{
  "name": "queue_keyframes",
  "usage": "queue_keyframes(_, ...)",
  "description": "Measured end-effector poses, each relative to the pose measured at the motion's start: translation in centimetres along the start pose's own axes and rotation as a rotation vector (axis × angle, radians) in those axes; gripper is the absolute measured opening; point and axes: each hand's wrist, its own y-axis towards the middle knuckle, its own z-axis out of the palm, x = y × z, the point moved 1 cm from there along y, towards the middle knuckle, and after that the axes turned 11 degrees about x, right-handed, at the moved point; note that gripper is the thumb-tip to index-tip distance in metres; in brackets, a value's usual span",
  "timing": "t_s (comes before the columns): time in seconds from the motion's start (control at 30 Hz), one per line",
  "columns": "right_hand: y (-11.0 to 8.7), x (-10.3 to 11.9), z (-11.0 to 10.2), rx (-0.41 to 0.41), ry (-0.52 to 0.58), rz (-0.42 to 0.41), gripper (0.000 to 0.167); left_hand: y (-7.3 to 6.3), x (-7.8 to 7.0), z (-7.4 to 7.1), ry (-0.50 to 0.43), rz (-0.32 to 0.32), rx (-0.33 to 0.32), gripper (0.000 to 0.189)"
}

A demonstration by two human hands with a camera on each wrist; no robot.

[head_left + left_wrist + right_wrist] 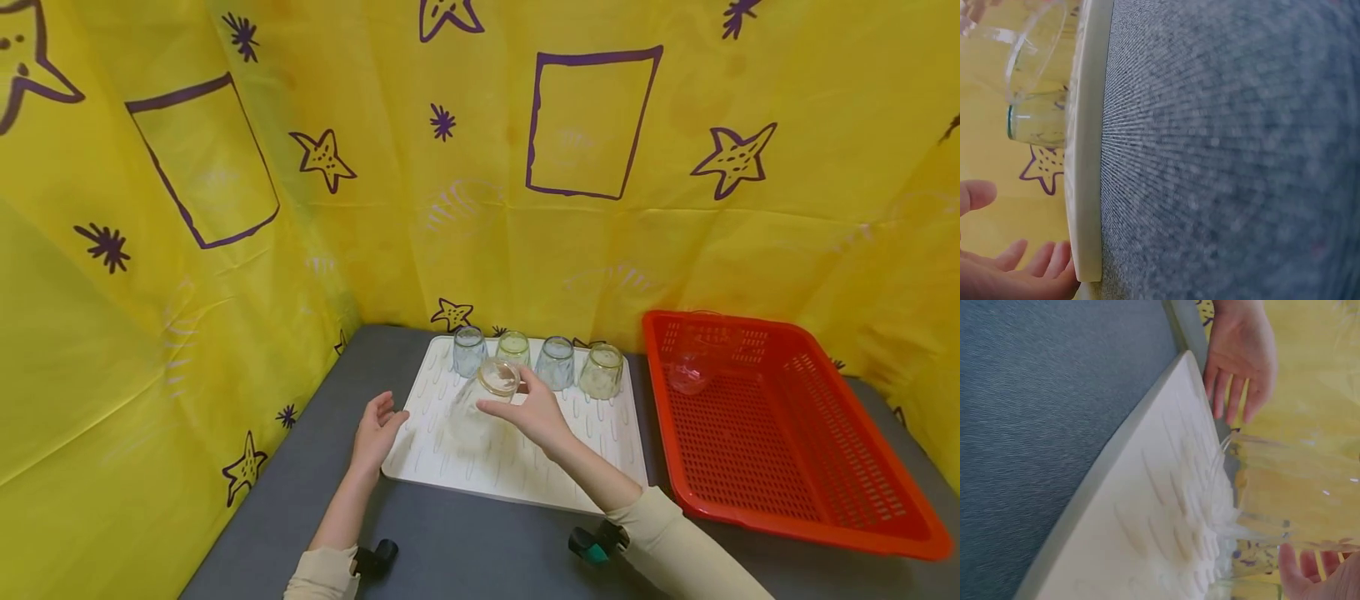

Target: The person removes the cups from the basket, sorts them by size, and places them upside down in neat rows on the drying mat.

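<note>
My right hand [536,412] grips a large clear glass [480,417] around its narrower, upper end. The wide mouth of the glass points down, tilted, close over the white ridged drying board [577,483]. In the right wrist view, the glass [1297,487] shows its rim beside the board's ridges, with fingertips [1297,575] at its other end. My left hand [377,433] holds nothing; its fingers are loosely bent beside the board's left edge. Behind the held glass, several small tinted tumblers [556,365] stand upside down in a row along the board's back.
A red plastic basket [795,533] stands right of the board, with clear glassware [688,375] in its far left corner. Grey cloth [277,533] covers the table. Yellow patterned curtains [375,250] hang behind and to the left.
</note>
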Motion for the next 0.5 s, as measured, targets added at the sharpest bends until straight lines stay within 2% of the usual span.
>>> queue_keyframes(0.27,2.0,0.4,1.6,-0.008,-0.126,-0.101,0.071,0.1,0.6,0.1,0.003,-0.029,0.076,0.064)
queue_keyframes(0.5,3.0,0.8,2.7,-0.006,-0.147,-0.145,0.07,0.3,1.0,0.2,0.051,-0.046,0.095,0.062)
